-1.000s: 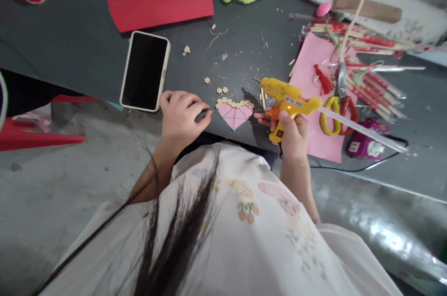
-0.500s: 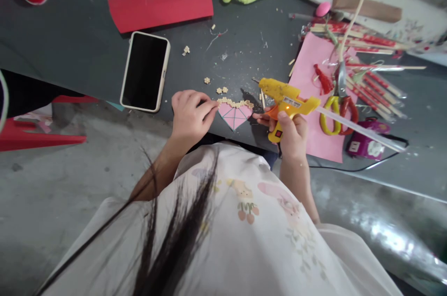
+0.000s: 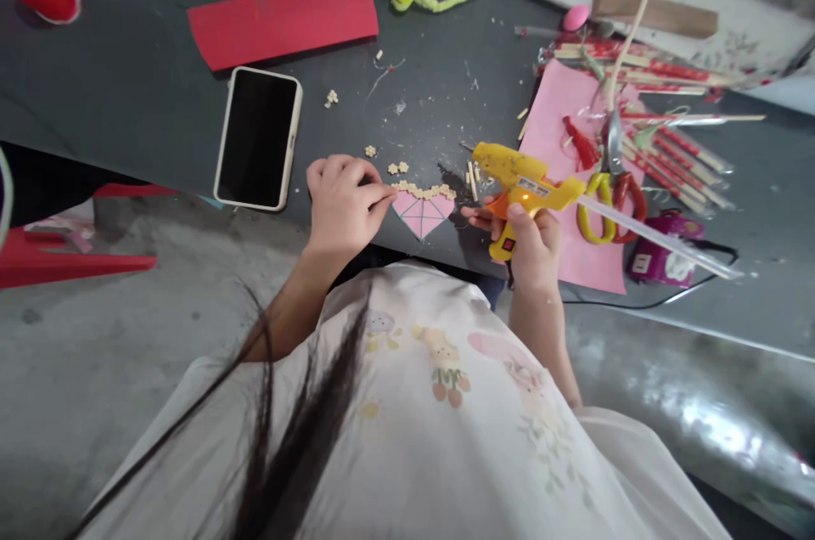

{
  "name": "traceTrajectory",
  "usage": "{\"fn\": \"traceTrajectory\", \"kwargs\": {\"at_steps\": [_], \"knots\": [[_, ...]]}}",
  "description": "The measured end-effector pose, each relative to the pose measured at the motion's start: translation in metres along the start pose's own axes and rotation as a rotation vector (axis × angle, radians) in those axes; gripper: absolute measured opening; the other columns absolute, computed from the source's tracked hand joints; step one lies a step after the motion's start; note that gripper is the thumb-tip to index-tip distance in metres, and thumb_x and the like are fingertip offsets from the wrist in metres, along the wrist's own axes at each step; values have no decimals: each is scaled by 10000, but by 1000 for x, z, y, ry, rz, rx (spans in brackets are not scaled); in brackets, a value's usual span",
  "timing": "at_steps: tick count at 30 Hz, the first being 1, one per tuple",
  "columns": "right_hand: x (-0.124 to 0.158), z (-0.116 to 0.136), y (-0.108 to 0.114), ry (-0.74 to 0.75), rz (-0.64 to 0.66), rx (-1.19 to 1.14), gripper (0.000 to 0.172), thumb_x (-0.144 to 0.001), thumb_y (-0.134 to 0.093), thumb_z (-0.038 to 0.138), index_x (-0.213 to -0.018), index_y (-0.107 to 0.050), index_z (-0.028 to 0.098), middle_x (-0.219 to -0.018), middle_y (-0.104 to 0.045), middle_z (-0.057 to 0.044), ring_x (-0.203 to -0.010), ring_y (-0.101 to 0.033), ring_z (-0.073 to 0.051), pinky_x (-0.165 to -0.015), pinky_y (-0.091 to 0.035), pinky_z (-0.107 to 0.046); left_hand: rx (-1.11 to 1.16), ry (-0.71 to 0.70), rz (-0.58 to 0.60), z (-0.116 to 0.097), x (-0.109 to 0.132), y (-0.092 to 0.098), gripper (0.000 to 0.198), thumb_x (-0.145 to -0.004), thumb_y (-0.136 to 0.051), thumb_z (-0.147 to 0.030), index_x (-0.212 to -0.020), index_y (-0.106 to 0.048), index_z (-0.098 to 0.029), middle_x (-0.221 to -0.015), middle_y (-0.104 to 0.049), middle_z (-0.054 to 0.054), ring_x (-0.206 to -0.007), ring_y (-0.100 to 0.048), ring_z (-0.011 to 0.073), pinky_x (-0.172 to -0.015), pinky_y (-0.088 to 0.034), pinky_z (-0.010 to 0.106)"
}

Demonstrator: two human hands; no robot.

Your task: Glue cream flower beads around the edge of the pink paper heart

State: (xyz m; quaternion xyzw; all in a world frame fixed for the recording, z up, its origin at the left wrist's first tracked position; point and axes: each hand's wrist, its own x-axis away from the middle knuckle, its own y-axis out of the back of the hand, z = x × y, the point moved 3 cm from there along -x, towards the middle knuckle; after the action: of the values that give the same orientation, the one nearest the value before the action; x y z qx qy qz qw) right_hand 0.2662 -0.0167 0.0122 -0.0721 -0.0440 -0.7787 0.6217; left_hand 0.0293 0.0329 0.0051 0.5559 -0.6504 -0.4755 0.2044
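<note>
A pink paper heart [image 3: 423,214] with a row of small cream flower pieces along its top lies at the near edge of the dark table [image 3: 140,98]. My left hand [image 3: 342,202] is curled, its fingertips pinching at the heart's left top corner. My right hand [image 3: 531,239] grips the handle of a yellow glue gun [image 3: 522,182], held just right of the heart with its nozzle pointing left and a clear glue stick trailing out to the right.
A phone [image 3: 257,137] lies face up left of my left hand, a red sheet [image 3: 283,19] behind it. Loose flower pieces [image 3: 398,168] sit above the heart. A pink sheet [image 3: 560,141], scissors [image 3: 604,183], wrapped sticks and a purple box [image 3: 662,255] crowd the right.
My left hand slid right from beside the phone to the heart's left edge and pinched there. The glue gun stayed almost still.
</note>
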Motion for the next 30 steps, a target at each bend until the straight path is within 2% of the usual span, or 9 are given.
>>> {"fn": "traceTrajectory", "kwargs": {"at_steps": [7,10,13,15,17,20,23,25,30], "knots": [[0,-3,6,22,-7,20,350,-840,-635,516,-659,-551,229,-749,-668,-24,-781,-744,-232,-728,-644,-414,-22,-4,48,-4,-4,4,137,-901,-655,-371,-848,-772,-322,-931,-681,23,-1047,-555,275,-958,-324,510],[1,2,17,44,-31,95,320,-865,-605,509,-713,-575,229,-615,-580,-1,-708,-718,-225,-642,-611,-372,2,17,70,-3,-4,5,137,-901,-651,-365,-869,-774,-315,-956,-674,33,-1067,-555,284,-986,-315,520],[5,13,37,68,-90,224,285,-867,-612,471,-766,-612,204,-611,-568,-9,-628,-665,-192,-572,-538,-323,-1,17,75,-2,-6,6,140,-897,-652,-355,-848,-769,-296,-954,-666,35,-1059,-563,278,-989,-320,514],[8,22,53,93,-151,380,271,-883,-585,436,-869,-658,175,-681,-632,-36,-569,-600,-152,-553,-497,-311,-9,12,76,-2,-9,7,130,-888,-661,-345,-835,-762,-284,-956,-662,34,-1054,-568,276,-985,-321,512],[11,30,70,107,-178,578,275,-879,-565,406,-946,-677,164,-838,-700,-88,-601,-608,-160,-539,-477,-313,-15,4,75,-3,-12,8,114,-881,-665,-327,-830,-754,-275,-953,-662,31,-1054,-574,274,-982,-318,513],[11,39,92,184,-200,1101,314,-877,-550,415,-982,-692,156,-997,-728,-151,-790,-671,-247,-671,-513,-370,-4,10,54,-6,-16,10,89,-866,-675,-302,-815,-738,-266,-935,-664,21,-1035,-590,260,-987,-311,510],[5,43,99,383,-90,1528,413,-902,-523,385,-1155,-641,81,-1028,-710,-208,-934,-663,-295,-787,-508,-374,17,28,4,-11,-19,14,79,-853,-684,-294,-793,-726,-266,-924,-672,13,-1013,-605,244,-998,-316,494],[-1,41,98,464,17,1733,429,-927,-479,359,-1190,-604,43,-1008,-695,-220,-945,-635,-307,-804,-486,-378,23,51,-31,-12,-20,16,82,-856,-673,-294,-797,-724,-269,-924,-683,13,-1003,-611,238,-997,-328,481],[-20,32,88,418,188,1986,396,-961,-397,360,-1137,-586,60,-949,-656,-201,-894,-565,-310,-727,-404,-370,-58,183,-107,-6,-18,24,118,-883,-614,-298,-822,-708,-259,-914,-697,32,-957,-616,244,-976,-343,480]]}}
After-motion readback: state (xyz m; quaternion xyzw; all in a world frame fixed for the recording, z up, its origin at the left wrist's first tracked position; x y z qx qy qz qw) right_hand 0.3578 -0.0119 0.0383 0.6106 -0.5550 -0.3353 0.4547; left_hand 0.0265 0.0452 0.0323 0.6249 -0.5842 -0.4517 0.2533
